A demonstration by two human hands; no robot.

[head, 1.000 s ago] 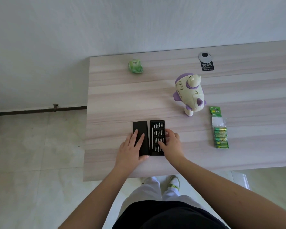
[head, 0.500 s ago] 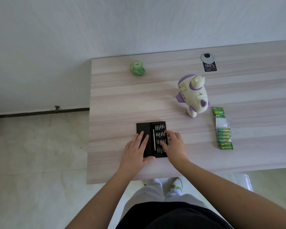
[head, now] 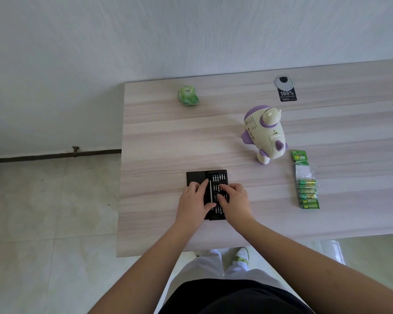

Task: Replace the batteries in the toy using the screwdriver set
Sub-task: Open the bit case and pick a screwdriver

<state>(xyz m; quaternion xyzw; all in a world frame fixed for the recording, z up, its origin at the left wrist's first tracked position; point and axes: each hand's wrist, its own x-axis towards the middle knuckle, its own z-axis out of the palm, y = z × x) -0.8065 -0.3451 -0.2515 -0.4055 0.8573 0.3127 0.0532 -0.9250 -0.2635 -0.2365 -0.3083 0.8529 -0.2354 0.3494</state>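
While the wooden table (head: 159, 137) carries everything, the cream-and-purple toy (head: 264, 133) stands far right, untouched, with the pack of green batteries (head: 307, 191) just beside it on the right. Nearer the person lies the black screwdriver set (head: 216, 180), its case open. The left hand (head: 194, 202) rests flat on the lid half with straight fingers, steadying it; the right hand (head: 235, 199) has its fingers curled down onto the rows of bits, though whether they pinch one I cannot tell. I'd judge this the bit-choosing step, barely begun; next a bit must be lifted out and fitted to the slim silver driver handle (head: 211, 191). Compared with a second ago, the case halves sit closer together and both hands have crept further up over it.
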